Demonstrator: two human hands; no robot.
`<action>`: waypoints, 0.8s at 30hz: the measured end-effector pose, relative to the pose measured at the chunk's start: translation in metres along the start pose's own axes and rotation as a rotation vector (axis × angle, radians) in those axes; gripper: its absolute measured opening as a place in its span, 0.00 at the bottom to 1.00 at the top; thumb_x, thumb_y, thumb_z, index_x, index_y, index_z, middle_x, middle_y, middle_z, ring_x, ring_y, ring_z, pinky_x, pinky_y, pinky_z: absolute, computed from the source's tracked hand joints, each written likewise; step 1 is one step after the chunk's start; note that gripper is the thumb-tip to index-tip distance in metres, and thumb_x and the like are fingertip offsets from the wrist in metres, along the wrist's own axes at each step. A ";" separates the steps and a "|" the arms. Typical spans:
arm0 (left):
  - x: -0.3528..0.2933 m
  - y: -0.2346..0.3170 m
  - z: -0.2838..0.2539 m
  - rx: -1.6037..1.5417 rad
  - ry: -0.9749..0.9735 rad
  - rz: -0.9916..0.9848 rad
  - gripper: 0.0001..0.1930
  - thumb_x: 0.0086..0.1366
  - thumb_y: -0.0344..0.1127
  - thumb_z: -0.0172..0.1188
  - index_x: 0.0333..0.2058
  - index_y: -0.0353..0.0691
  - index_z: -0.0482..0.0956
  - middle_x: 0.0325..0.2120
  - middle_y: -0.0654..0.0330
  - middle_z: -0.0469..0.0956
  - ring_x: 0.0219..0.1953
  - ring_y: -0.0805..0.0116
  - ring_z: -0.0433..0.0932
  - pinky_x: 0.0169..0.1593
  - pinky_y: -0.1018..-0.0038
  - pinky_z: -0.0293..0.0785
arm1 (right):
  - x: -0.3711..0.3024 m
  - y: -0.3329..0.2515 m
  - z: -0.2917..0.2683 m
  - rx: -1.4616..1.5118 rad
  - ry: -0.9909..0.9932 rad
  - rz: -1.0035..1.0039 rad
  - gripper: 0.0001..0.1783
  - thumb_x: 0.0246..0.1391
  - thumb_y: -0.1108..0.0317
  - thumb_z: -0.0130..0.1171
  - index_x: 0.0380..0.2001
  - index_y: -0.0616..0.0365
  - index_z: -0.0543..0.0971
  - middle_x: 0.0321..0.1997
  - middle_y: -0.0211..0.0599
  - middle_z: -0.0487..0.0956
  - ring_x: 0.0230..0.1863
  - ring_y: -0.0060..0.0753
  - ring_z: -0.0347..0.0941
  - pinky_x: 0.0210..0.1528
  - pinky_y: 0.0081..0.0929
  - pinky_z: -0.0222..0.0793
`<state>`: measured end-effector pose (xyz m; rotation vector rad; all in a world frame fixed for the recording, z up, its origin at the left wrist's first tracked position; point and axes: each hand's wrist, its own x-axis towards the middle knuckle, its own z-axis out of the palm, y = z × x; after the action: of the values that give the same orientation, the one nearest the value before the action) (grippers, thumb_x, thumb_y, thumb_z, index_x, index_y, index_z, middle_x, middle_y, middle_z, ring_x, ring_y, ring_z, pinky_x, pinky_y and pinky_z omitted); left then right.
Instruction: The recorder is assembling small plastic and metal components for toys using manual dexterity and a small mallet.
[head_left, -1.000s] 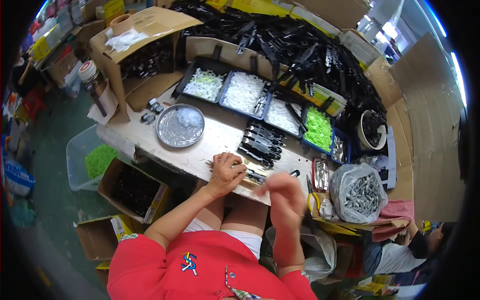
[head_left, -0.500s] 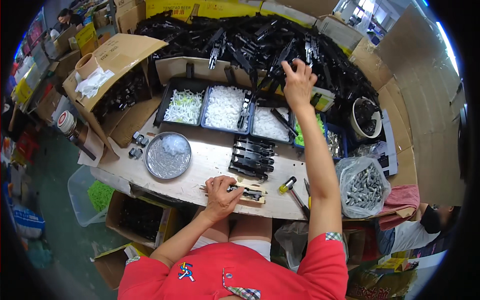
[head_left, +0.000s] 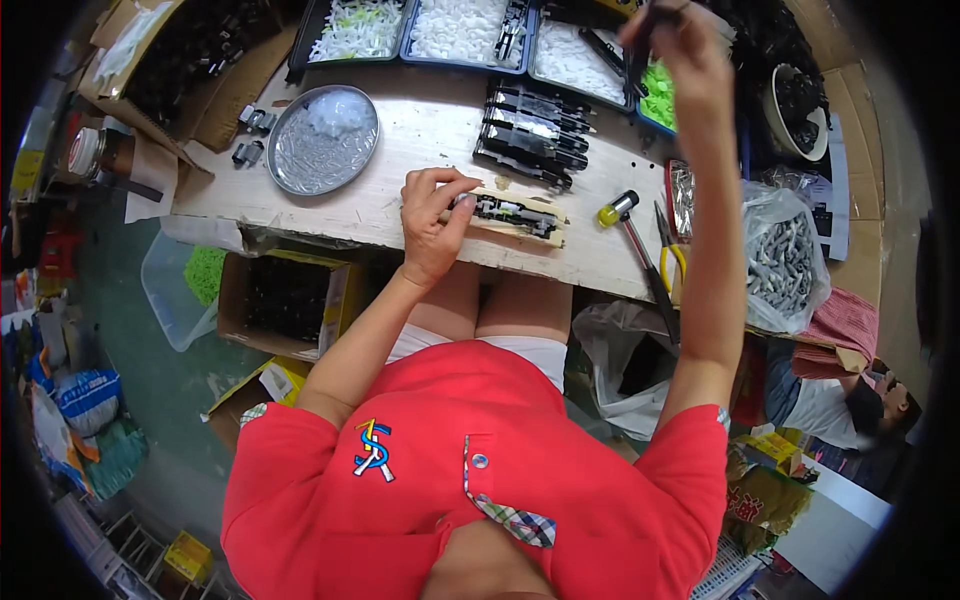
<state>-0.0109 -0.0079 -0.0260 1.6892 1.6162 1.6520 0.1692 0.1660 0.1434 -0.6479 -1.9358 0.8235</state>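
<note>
My left hand point(head_left: 435, 228) is at the left end of a pale wooden fixture point(head_left: 545, 212) near the table's front edge. Its thumb and fingers grip a black mechanical assembly point(head_left: 510, 213) lying in the fixture. Raised over the bins at the upper right, my right hand point(head_left: 692, 55) is closed on a long dark part point(head_left: 645, 45). Motion blurs this part, so its exact kind does not show. Several similar black assemblies point(head_left: 530, 135) lie in a stack behind the fixture.
A round metal dish point(head_left: 290, 165) with small clear pieces sits left. Bins of white parts point(head_left: 455, 35) and green parts point(head_left: 657, 98) line the back. A hammer point(head_left: 640, 250), yellow-handled pliers point(head_left: 675, 255) and a bag of grey metal parts point(head_left: 780, 255) lie right.
My right hand has come back from the pile of black parts with a dark piece in it. The view has tilted down; my left hand stays at the fixture.
</note>
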 end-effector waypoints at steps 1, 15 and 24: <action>-0.002 0.000 0.000 -0.054 0.014 -0.039 0.09 0.48 0.28 0.59 0.32 0.44 0.79 0.31 0.64 0.72 0.39 0.65 0.66 0.42 0.71 0.57 | -0.029 -0.002 0.011 -0.048 -0.032 0.087 0.15 0.59 0.66 0.46 0.49 0.56 0.69 0.27 0.26 0.72 0.31 0.18 0.65 0.35 0.19 0.62; 0.001 0.015 0.002 0.252 -0.236 0.206 0.08 0.47 0.36 0.63 0.29 0.49 0.82 0.39 0.64 0.71 0.48 0.63 0.61 0.50 0.64 0.49 | -0.164 -0.003 0.045 -0.567 -0.102 0.344 0.20 0.45 0.62 0.60 0.40 0.62 0.73 0.34 0.46 0.74 0.35 0.47 0.72 0.36 0.35 0.67; 0.001 0.014 0.001 0.263 -0.234 0.229 0.08 0.47 0.36 0.63 0.30 0.50 0.82 0.38 0.64 0.71 0.47 0.63 0.62 0.49 0.64 0.50 | -0.167 0.005 0.065 -0.454 -0.025 0.605 0.22 0.42 0.59 0.62 0.38 0.64 0.74 0.34 0.49 0.75 0.35 0.48 0.72 0.38 0.36 0.67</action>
<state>-0.0032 -0.0107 -0.0146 2.1784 1.6320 1.3138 0.1871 0.0312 0.0266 -1.5523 -1.9839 0.7418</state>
